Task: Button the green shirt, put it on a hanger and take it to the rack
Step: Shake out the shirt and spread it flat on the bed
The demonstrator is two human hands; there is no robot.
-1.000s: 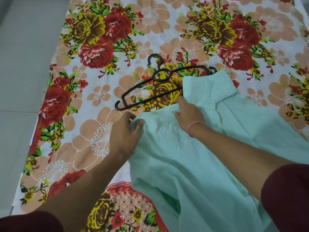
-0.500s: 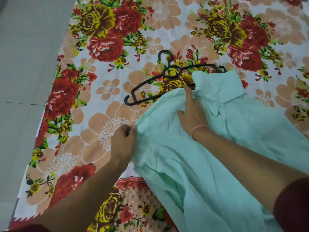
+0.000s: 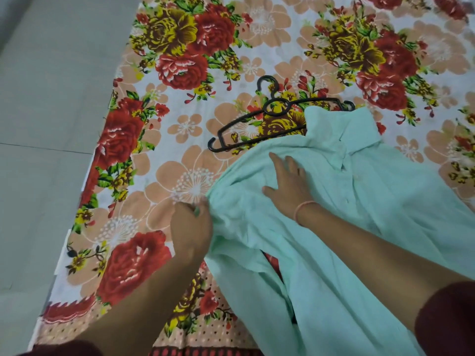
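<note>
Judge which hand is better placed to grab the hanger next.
Right, likely: the right hand lies open on the shirt, fingers nearest the hanger; the left hand is pinching the shirt's edge.

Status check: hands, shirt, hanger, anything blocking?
Left hand pinching shirt edge; right hand open, flat on it. Shirt spread on floral sheet, not on hanger. Hanger beside collar, one end under it. Nothing blocking.

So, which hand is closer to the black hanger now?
Right. The right hand lies flat on the green shirt, just below the black hanger. The left hand pinches the shirt's edge, lower left, farther away.
</note>
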